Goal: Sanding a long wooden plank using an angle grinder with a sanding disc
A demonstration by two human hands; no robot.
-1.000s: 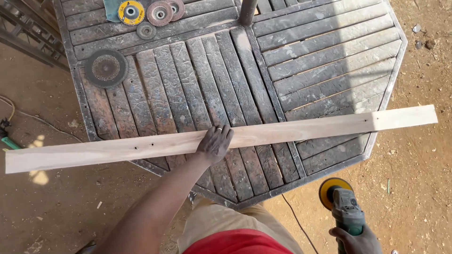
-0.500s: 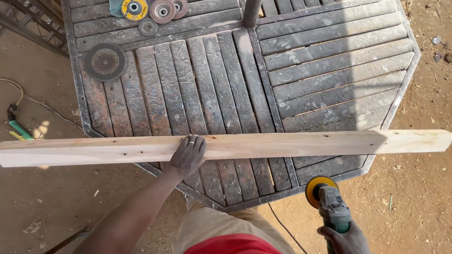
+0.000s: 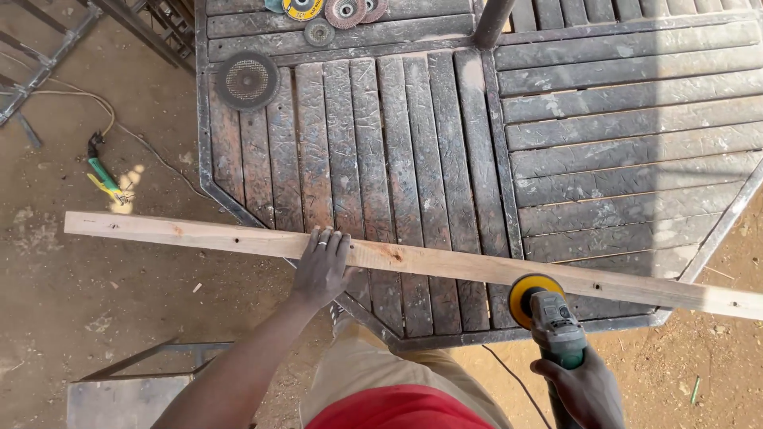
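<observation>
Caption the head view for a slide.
Left hand steadies a wooden plank on a slatted table; right hand holds a grinder.

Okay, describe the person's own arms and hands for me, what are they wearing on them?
Both arms are bare, with no sleeves showing as far as the frame reaches, and there are no gloves. The left hand wears a thin, pale ring on one of its fingers. The right hand shows no ring, watch or strap that I can make out.
</observation>
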